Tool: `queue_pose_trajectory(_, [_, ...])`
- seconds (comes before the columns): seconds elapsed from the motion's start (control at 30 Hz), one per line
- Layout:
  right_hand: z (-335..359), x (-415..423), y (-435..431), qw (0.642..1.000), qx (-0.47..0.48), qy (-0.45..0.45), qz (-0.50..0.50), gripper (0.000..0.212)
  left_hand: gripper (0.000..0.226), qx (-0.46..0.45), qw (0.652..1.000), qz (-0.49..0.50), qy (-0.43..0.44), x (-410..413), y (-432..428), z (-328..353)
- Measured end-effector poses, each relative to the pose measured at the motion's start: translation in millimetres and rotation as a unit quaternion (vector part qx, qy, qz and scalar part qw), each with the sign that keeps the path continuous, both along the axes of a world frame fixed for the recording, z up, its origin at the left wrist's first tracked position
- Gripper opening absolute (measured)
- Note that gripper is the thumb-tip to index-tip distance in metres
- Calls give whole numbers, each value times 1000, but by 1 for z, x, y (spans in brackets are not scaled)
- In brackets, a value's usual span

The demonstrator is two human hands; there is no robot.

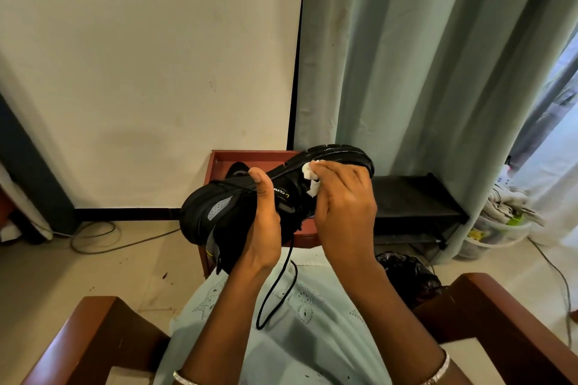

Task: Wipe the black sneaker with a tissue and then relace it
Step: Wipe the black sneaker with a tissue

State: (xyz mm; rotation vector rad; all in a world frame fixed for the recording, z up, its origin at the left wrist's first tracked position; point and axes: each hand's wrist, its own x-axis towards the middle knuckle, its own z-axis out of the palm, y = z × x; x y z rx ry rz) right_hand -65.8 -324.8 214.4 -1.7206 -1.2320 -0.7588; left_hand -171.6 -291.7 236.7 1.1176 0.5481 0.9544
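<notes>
Grips the black sneaker [231,212] in the left hand [262,222], thumb across its side, sole turned up, aloft over the near edge of a red-brown wooden table [219,159]. Pinches a crumpled white tissue [309,175] against the sole edge with the right hand [341,206]. Black lace [275,291] dangling onto the lap. Behind: cream wall [140,56], green curtain [422,56], black shoe rack [413,197] on tiled floor [93,266].

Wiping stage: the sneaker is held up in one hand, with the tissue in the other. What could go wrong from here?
1. Only the left hand grips the black sneaker in mid-air, so a hard rub from the right hand might twist it loose.
2. The tissue is a small wad that could tear or shed against the sole.
3. The loose lace dangles over the lap and may snag.
</notes>
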Motion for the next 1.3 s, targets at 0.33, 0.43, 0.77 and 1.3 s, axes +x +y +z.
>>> queue_pose_trajectory(0.33, [3,-21,-1,997,-35,21,64,26,76,17,1000,-8,12,-1,3,-9])
queue_pose_trajectory(0.43, [12,2,6,998,-60,2,-3,21,77,25,999,-15,12,2,0,-6])
queue_pose_trajectory(0.77, [7,-22,-10,992,-53,61,101,22,78,51,996,-60,35,1,-2,-10])
queue_pose_trajectory(1.3, [14,67,-6,987,-83,107,-82,20,75,59,995,-38,64,1,0,-14])
